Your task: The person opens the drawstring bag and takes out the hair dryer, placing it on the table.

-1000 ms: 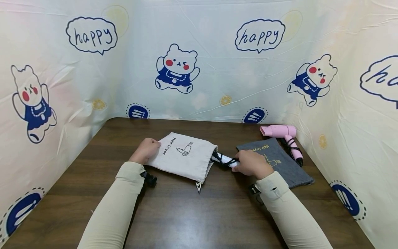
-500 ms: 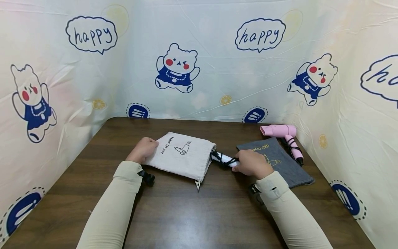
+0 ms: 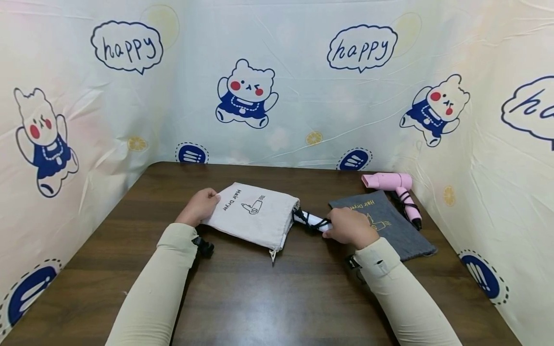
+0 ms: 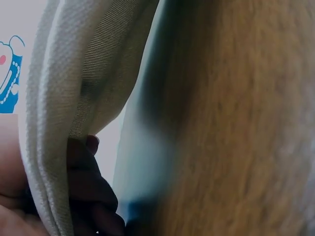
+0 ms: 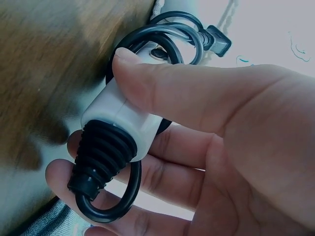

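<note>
My left hand (image 3: 200, 205) pinches the bottom corner of a white drawstring bag (image 3: 256, 217), which has "Hair Dryer" and a dryer drawing printed on it. In the left wrist view the bag's cloth (image 4: 54, 83) passes between thumb and fingers (image 4: 88, 187). Out of the bag's mouth, on the right, sticks the white handle of a hair dryer (image 3: 321, 224) wound with black cord; its head is hidden inside. My right hand (image 3: 351, 227) grips that handle near its end. Seen from the right wrist, the thumb lies across the handle (image 5: 115, 105), above a ribbed black cord sleeve (image 5: 101, 155).
A dark grey bag (image 3: 400, 235), also printed "Hair Dryer", lies flat beside and partly under my right hand. Behind it, at the table's right edge, lies a pink hair dryer (image 3: 387, 181) with black cord round its handle. Printed curtains enclose the brown table (image 3: 277, 302).
My left hand has shifted slightly to the left, drawing the white bag with it. My right hand stays almost in place on the dryer's handle.
</note>
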Available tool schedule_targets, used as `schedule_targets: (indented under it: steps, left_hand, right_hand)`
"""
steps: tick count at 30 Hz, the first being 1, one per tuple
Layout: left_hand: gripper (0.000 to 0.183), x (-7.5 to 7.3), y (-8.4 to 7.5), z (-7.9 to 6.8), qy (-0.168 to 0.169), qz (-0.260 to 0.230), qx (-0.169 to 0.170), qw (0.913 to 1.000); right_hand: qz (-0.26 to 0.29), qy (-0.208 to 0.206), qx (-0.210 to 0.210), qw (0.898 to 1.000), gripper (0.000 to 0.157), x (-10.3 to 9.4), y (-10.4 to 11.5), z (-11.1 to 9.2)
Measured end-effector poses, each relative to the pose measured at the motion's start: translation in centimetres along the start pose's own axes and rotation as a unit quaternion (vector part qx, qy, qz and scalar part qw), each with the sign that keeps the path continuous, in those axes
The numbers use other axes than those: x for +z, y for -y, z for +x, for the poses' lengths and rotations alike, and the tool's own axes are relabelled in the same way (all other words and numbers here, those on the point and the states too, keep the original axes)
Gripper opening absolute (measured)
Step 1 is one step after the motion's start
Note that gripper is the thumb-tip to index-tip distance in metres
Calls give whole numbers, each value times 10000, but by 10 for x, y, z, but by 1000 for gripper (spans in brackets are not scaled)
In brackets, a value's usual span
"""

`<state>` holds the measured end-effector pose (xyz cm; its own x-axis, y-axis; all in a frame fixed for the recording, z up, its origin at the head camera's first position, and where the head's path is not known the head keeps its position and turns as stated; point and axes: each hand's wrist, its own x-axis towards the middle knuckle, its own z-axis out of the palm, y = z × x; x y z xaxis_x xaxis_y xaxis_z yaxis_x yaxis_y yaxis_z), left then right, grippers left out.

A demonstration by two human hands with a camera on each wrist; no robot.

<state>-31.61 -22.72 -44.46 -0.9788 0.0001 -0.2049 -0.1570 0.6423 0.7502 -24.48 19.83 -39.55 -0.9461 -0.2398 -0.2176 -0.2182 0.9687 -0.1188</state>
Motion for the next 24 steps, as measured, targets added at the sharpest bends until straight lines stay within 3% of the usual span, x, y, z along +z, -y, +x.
schedule_targets:
  steps: [24]
  left_hand:
    - [43, -3, -4, -1, 105, 81, -562, 9983]
  right_hand:
    - [-77, -63, -47, 9999, 27, 3, -3, 2]
